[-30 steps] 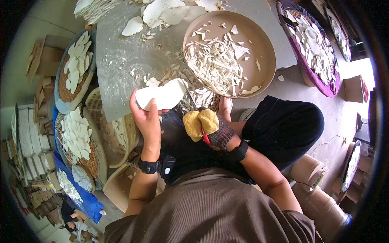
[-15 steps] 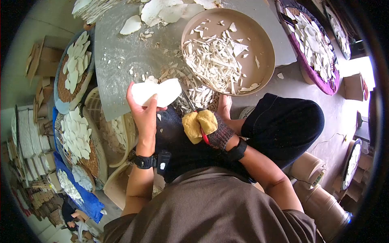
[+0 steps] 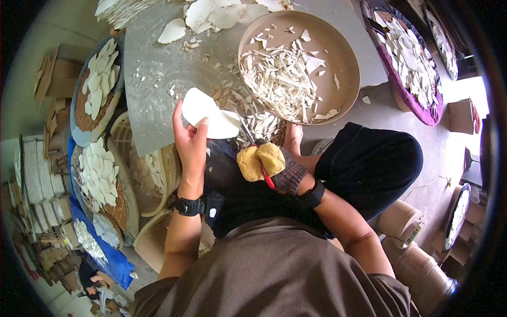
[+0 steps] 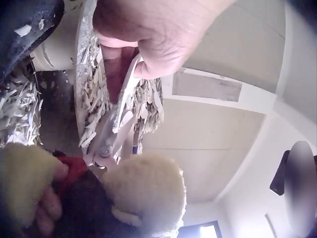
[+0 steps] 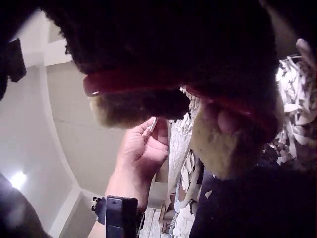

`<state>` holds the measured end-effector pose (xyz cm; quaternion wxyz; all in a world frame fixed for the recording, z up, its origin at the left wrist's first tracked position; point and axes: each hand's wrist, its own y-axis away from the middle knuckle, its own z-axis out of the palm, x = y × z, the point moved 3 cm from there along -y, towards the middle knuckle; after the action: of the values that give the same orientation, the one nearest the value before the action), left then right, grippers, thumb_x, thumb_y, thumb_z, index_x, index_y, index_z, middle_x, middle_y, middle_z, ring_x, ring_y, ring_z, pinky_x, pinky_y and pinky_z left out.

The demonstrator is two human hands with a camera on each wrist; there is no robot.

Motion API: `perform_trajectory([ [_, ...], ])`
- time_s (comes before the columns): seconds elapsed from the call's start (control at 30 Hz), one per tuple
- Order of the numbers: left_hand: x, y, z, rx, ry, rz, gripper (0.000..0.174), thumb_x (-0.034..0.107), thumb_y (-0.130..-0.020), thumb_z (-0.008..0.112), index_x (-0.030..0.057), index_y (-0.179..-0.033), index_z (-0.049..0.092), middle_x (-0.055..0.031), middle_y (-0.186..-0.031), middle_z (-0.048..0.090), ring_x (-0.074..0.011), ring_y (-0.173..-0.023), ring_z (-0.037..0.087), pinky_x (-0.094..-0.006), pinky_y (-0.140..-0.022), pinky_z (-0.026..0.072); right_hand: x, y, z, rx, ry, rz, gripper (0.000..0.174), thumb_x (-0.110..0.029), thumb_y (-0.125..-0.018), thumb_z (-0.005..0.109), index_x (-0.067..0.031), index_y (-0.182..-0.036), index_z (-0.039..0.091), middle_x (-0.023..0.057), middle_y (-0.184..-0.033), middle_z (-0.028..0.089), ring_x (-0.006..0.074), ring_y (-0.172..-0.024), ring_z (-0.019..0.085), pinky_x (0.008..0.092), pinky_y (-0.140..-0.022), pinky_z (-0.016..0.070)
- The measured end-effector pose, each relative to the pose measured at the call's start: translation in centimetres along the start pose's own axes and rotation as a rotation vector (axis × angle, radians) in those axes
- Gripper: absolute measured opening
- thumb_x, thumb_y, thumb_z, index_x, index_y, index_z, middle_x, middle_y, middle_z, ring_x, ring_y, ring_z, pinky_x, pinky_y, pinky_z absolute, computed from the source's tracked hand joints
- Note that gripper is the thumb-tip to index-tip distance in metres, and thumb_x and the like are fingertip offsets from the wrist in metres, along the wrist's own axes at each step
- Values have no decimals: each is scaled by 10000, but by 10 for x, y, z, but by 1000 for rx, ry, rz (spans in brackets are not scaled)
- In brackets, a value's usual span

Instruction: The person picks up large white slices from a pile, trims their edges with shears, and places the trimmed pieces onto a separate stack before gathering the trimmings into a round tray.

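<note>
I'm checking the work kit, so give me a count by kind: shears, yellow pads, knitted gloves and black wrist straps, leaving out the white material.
Shears: 1
Yellow pads: 2
Knitted glove: 1
Black wrist straps: 2
Total: 6

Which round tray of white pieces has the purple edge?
The purple-edged tray just right of the grey table in the head view. Its purple cloth edge sets it apart; the upper-left tray has a pale blue-grey rim instead.
</note>
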<state>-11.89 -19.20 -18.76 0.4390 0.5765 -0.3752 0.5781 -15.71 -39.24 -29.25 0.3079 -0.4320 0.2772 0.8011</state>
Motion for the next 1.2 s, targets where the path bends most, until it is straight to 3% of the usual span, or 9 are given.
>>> perform_trajectory([
  [0.13, 7, -11, -7, -103, -66, -66, 631, -26, -837, 537, 37, -1394, 246, -101, -1020, 603, -109, -817, 587, -224, -708, 485, 17, -2, -17, -113, -866, 177, 323, -268, -955, 410, -17, -1125, 521, 130, -1103, 584, 192, -1013, 577, 308, -921, 448],
  [0.23, 6, -21, -17, -174, -68, -95, 636, -25, -832, 537, 47, -1396, 254, -98, -987, 619, -107, -793, 599, -218, -672, 490, -21, 3, 5, -289, -604, -143, 338, -300, -950, 412, -31, -1116, 532, 128, -1097, 587, 198, -997, 582, 310, -903, 458],
  [0.47, 2, -16, -18, -139, 56, -139, 656, -25, -817, 546, 62, -1395, 248, -117, -997, 619, -128, -776, 619, -200, -607, 506, 5, 18, 12, 49, 294, 8, 291, -270, -805, 626, -79, -1023, 598, 103, -1017, 617, 242, -938, 605, 343, -828, 488],
  [0.7, 17, 12, -58, -323, 7, -316, 629, 140, -827, 577, 78, -1382, 288, -94, -909, 615, -101, -587, 581, -202, -399, 433, 0, 2, 2, 115, 295, 20, 312, -291, -815, 604, -70, -1035, 586, 114, -1025, 613, 249, -940, 604, 353, -824, 490],
  [0.83, 6, 31, -85, -371, -1, -422, 567, 89, -797, 583, 76, -1336, 408, -49, -1031, 596, -84, -868, 548, -225, -731, 467, 1, -2, 1, 112, 299, 41, 324, -303, -821, 591, -65, -1042, 580, 119, -1030, 610, 253, -941, 603, 358, -822, 491],
  [0.93, -4, 41, -124, -331, -23, -339, 511, 137, -804, 579, 114, -1299, 455, -73, -851, 614, -93, -560, 562, -205, -411, 440, 1, -1, 0, 107, 320, 49, 334, -311, -826, 582, -62, -1047, 575, 124, -1034, 608, 256, -942, 603, 363, -820, 492],
  [1.03, 14, 39, -218, 204, -28, -301, 357, 95, -800, 559, 16, -1148, 553, -132, -962, 623, -157, -628, 621, -250, -445, 498, 2, 2, -2, 102, 348, 62, 344, -320, -830, 572, -58, -1052, 570, 128, -1037, 606, 259, -943, 603, 367, -819, 493],
  [1.13, 39, 48, -285, 866, 129, 148, 335, 70, -877, 532, 32, -1197, 442, -170, -1045, 582, -242, -872, 631, -319, -715, 539, 4, 0, -2, 90, 371, 66, 354, -329, -835, 563, -54, -1057, 565, 132, -1041, 604, 261, -943, 602, 371, -817, 494],
  [1.2, 56, 42, -272, 639, 90, 264, 285, 102, -896, 522, 29, -1166, 465, -154, -996, 604, -217, -848, 634, -315, -718, 533, 5, -5, 0, 66, 388, 61, 361, -335, -838, 557, -52, -1060, 561, 135, -1043, 603, 263, -944, 602, 374, -816, 495],
])
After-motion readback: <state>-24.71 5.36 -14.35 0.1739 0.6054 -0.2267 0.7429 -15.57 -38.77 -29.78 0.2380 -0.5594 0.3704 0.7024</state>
